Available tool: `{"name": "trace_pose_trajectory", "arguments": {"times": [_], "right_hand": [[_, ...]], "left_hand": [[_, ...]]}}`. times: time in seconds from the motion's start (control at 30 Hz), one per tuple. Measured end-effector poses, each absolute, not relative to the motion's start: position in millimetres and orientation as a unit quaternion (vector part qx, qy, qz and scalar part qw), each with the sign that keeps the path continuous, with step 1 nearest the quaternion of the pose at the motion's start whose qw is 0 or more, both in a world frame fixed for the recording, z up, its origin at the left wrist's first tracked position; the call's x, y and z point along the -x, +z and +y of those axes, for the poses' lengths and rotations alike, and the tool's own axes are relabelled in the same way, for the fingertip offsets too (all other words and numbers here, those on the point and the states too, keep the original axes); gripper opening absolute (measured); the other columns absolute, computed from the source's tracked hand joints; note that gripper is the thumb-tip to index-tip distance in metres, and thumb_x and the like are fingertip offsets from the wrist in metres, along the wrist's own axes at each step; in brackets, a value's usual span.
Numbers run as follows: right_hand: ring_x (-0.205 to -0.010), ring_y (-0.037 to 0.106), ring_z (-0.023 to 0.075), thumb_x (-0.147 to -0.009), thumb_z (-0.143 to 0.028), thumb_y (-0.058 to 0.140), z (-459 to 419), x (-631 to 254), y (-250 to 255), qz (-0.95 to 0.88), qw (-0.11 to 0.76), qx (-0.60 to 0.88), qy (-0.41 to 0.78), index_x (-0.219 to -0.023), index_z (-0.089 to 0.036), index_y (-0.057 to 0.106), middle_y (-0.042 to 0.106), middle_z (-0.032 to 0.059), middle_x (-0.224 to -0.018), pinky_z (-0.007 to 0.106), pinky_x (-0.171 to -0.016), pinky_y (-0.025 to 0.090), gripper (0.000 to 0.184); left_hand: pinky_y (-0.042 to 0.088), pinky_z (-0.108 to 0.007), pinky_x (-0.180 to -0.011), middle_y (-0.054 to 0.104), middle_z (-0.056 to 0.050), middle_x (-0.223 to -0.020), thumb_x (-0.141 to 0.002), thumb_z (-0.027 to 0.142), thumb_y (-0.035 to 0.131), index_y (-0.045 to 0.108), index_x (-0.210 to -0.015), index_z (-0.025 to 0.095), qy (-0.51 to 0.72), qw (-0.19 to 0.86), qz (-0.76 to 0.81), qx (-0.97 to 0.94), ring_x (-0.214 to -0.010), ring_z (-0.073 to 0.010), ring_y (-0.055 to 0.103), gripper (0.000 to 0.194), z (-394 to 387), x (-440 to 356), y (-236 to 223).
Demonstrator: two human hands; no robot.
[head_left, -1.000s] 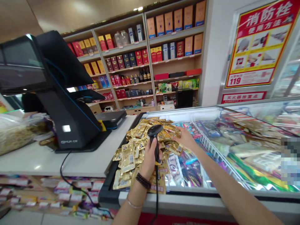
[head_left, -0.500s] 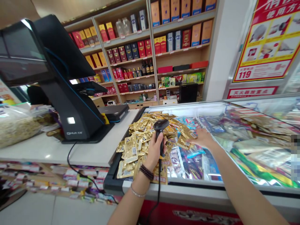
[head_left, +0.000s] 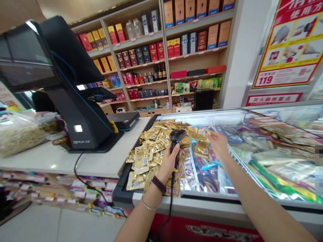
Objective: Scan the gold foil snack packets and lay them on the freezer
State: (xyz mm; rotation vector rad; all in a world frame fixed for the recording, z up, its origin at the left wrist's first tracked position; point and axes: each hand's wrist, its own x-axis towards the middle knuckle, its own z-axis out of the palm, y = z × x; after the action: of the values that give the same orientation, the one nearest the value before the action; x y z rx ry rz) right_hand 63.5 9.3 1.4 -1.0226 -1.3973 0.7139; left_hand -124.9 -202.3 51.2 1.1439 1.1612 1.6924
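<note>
My left hand (head_left: 167, 163) is wrapped round the handle of a black corded barcode scanner (head_left: 178, 135), whose head points away over a heap of gold snack packets (head_left: 142, 159). To the right of the scanner, my right hand (head_left: 219, 145) pinches the edge of a gold snack packet (head_left: 200, 133) with a pale label facing up. Just below that hand lies a separate gold packet (head_left: 202, 149), its label also showing. The heap rests on the left part of a glass-topped freezer (head_left: 248, 116).
Left of the freezer, a white counter (head_left: 101, 163) carries a black point-of-sale terminal (head_left: 83, 117) and a clear bag of pale food (head_left: 22, 137). The scanner's cable (head_left: 171, 198) hangs over the freezer's front edge. Shelves of boxed bottles (head_left: 141, 55) stand behind.
My right hand has drawn a gold packet up, and its fingers now pinch the edge. The packets beneath it have shifted. The scanner has moved slightly right.
</note>
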Motion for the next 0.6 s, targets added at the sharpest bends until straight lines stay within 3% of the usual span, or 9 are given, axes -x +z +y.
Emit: {"name": "trace_pose_trajectory", "arguments": {"times": [0.17,0.3,0.6], "right_hand": [[-0.091,0.084,0.0370,-0.074,-0.083,0.075,10,-51,5,-0.507,0.655,0.410,0.382,-0.106,-0.024,0.078,0.085,0.0104,-0.093,0.058,-0.082,0.075,0.068],[-0.099,0.083,0.0355,-0.068,-0.089,0.082,6,-37,12,-0.513,0.649,0.335,0.452,-0.101,-0.027,0.075,0.083,0.0081,-0.097,0.062,-0.089,0.076,0.070],[-0.100,0.085,0.0372,-0.067,-0.070,0.097,-6,-27,19,-0.530,0.548,0.285,0.582,-0.101,-0.030,0.076,0.084,0.0041,-0.089,0.068,-0.095,0.075,0.056]], "left_hand": [[0.035,-0.022,-0.043,0.058,0.008,-0.073,-0.081,0.089,0.084,0.057,-0.096,0.024,0.657,0.391,0.457,-0.454,-0.043,-0.0064,0.049,0.072,-202,124,53],[0.035,-0.022,-0.043,0.058,0.008,-0.074,-0.081,0.090,0.084,0.059,-0.101,0.023,0.656,0.391,0.457,-0.455,-0.043,-0.0062,0.049,0.074,-203,124,53],[0.034,-0.022,-0.042,0.057,0.007,-0.074,-0.081,0.091,0.083,0.059,-0.098,0.023,0.654,0.395,0.455,-0.458,-0.043,-0.0067,0.049,0.074,-206,123,55]]}}
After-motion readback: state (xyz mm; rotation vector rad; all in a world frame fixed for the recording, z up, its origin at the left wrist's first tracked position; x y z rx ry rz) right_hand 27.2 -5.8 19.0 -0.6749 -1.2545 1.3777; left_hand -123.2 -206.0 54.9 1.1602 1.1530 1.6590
